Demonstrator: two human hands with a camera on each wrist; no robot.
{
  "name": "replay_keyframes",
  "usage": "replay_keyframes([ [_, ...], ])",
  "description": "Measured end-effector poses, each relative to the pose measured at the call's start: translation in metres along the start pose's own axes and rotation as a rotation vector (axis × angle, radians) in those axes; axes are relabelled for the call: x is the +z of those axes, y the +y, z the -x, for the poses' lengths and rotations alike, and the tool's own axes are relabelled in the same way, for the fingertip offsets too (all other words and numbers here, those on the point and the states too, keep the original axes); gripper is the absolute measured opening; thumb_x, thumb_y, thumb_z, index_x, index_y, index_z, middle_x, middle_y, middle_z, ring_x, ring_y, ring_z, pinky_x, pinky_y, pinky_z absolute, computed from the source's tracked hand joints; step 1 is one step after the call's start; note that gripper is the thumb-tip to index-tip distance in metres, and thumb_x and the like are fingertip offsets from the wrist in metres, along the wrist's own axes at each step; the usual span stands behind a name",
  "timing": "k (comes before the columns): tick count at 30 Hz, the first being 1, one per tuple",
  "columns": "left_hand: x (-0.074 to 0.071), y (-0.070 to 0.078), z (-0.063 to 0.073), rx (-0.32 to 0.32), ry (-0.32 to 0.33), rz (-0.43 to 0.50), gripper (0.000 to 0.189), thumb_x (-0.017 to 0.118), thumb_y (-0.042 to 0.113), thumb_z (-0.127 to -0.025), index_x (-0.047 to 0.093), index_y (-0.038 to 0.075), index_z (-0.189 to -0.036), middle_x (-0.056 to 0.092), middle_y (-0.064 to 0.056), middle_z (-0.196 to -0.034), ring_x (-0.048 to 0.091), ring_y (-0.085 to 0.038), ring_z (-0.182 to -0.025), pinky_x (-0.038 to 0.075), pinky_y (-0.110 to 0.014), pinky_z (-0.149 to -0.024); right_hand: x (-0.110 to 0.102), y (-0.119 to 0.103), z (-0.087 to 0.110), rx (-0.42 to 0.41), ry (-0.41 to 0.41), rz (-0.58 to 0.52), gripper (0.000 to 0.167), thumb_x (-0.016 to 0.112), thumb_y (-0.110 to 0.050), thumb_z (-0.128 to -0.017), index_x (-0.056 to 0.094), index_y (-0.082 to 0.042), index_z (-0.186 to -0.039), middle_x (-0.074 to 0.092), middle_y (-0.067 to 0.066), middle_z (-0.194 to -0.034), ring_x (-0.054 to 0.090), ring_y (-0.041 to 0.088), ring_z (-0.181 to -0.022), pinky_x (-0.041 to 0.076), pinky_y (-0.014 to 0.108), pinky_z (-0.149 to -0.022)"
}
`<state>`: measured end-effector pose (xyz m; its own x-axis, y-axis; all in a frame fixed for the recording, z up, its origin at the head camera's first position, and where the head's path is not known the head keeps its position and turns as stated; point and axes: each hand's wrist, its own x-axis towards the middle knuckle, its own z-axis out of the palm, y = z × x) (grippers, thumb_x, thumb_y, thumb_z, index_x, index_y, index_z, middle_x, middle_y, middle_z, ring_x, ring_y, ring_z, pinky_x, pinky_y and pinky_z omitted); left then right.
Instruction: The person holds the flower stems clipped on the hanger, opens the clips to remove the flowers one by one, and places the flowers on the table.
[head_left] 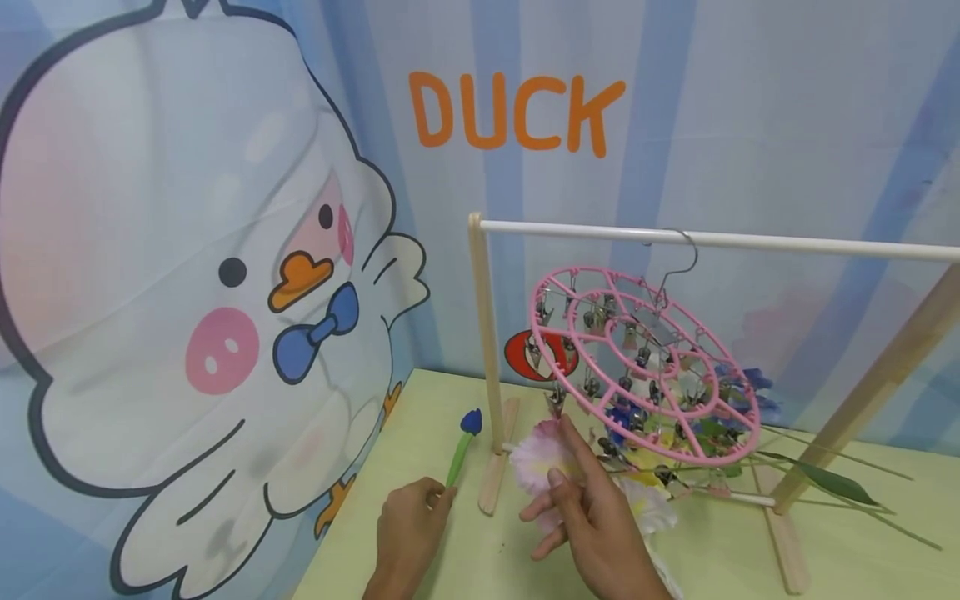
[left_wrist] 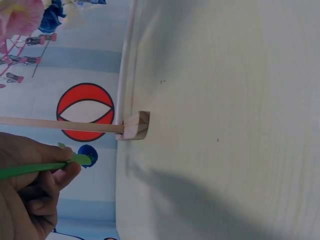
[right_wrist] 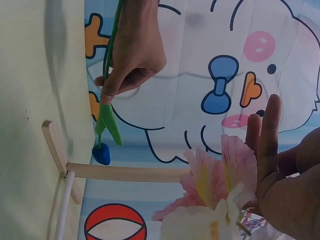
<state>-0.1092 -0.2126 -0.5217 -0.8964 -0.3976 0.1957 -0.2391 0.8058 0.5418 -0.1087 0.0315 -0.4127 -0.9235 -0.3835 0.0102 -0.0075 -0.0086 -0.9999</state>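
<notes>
Blue tulip (head_left: 471,422): in the head view it stands below centre, well apart from your pink clip hanger (head_left: 712,461), which hangs tilted from the white rod (head_left: 750,241) at right. Blooms gather under the hanger, the pale pink flower (head_left: 542,457) seemingly clipped, so I'd judge the hanging part-done and the tulip left. Your right hand (head_left: 596,517) reaches up-left at lower centre, fingers extended beside that flower, apparently gripping nothing.

In the left wrist view, your left hand (left_wrist: 30,187) pinches the tulip's green stem at lower left.

In the right wrist view, your left hand points down from the top, bloom lowermost; your right fingers stretch upward, lower right.
</notes>
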Motion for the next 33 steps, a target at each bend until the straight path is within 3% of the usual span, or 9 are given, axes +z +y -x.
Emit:
replay_keyframes([
  [4, 0.007, -0.002, -0.003, -0.002, 0.000, -0.023, 0.014, 0.088, 0.023, -0.088, 0.082, 0.010, -0.090, 0.073, 0.003, -0.071, 0.055, -0.003, -0.056, 0.043, -0.023, -0.049, 0.000, -0.002, 0.002, 0.020, -0.007, 0.007, 0.064, 0.046, -0.022, -0.116, 0.016, -0.034, -0.171, 0.073, 0.020, -0.112, 0.076, 0.022, -0.078, 0.064, 0.043, -0.062],
  [7, 0.011, -0.004, -0.004, -0.006, 0.000, -0.037, 0.015, 0.087, 0.024, -0.088, 0.082, 0.010, -0.091, 0.072, 0.004, -0.071, 0.055, -0.004, -0.056, 0.043, -0.024, -0.049, 0.000, -0.003, 0.003, 0.027, -0.006, 0.004, 0.064, 0.046, -0.022, -0.116, 0.016, -0.035, -0.170, 0.073, 0.020, -0.108, 0.076, 0.023, -0.079, 0.064, 0.044, -0.062],
  [13, 0.018, -0.007, -0.006, 0.006, 0.004, -0.040, 0.016, 0.087, 0.024, -0.088, 0.081, 0.010, -0.090, 0.073, 0.003, -0.071, 0.059, -0.005, -0.058, 0.046, -0.027, -0.050, -0.001, -0.003, 0.003, 0.018, 0.007, -0.013, 0.063, 0.046, -0.019, -0.115, 0.019, -0.035, -0.170, 0.056, 0.012, -0.148, 0.076, 0.023, -0.081, 0.063, 0.044, -0.061],
  [18, 0.023, -0.009, -0.005, -0.004, -0.001, -0.042, 0.015, 0.088, 0.024, -0.087, 0.081, 0.011, -0.089, 0.075, 0.001, -0.072, 0.063, -0.008, -0.059, 0.049, -0.031, -0.051, -0.001, -0.002, 0.003, 0.007, -0.001, -0.026, 0.063, 0.045, -0.017, -0.116, 0.019, -0.035, -0.170, 0.042, 0.008, -0.163, 0.076, 0.022, -0.083, 0.063, 0.044, -0.060],
  [23, 0.027, -0.010, -0.004, -0.014, -0.003, -0.036, 0.014, 0.088, 0.022, -0.086, 0.082, 0.010, -0.089, 0.074, 0.001, -0.070, 0.062, -0.008, -0.057, 0.049, -0.032, -0.051, -0.001, -0.002, 0.003, 0.016, -0.004, -0.031, 0.062, 0.045, -0.019, -0.116, 0.019, -0.034, -0.170, 0.053, 0.013, -0.150, 0.076, 0.023, -0.083, 0.063, 0.044, -0.061],
  [25, 0.027, -0.011, -0.004, -0.015, -0.008, -0.036, 0.014, 0.088, 0.022, -0.087, 0.082, 0.010, -0.089, 0.074, 0.001, -0.070, 0.063, -0.008, -0.057, 0.049, -0.032, -0.051, -0.001, -0.003, 0.003, 0.027, -0.004, -0.028, 0.062, 0.045, -0.019, -0.116, 0.018, -0.034, -0.170, 0.062, 0.018, -0.135, 0.076, 0.023, -0.083, 0.064, 0.044, -0.061],
  [30, 0.029, -0.012, -0.004, -0.004, -0.014, -0.042, 0.015, 0.087, 0.024, -0.087, 0.081, 0.011, -0.088, 0.075, 0.001, -0.070, 0.064, -0.010, -0.058, 0.049, -0.034, -0.051, -0.001, -0.002, 0.003, 0.029, -0.010, -0.027, 0.063, 0.045, -0.019, -0.116, 0.017, -0.034, -0.171, 0.064, 0.019, -0.133, 0.076, 0.023, -0.083, 0.064, 0.044, -0.062],
  [33, 0.030, -0.013, -0.002, -0.001, -0.019, -0.044, 0.015, 0.087, 0.024, -0.087, 0.081, 0.011, -0.088, 0.075, 0.001, -0.070, 0.065, -0.011, -0.059, 0.049, -0.034, -0.051, -0.001, -0.002, 0.003, 0.029, -0.017, -0.036, 0.063, 0.045, -0.019, -0.116, 0.017, -0.034, -0.170, 0.059, 0.017, -0.139, 0.076, 0.023, -0.084, 0.064, 0.044, -0.062],
])
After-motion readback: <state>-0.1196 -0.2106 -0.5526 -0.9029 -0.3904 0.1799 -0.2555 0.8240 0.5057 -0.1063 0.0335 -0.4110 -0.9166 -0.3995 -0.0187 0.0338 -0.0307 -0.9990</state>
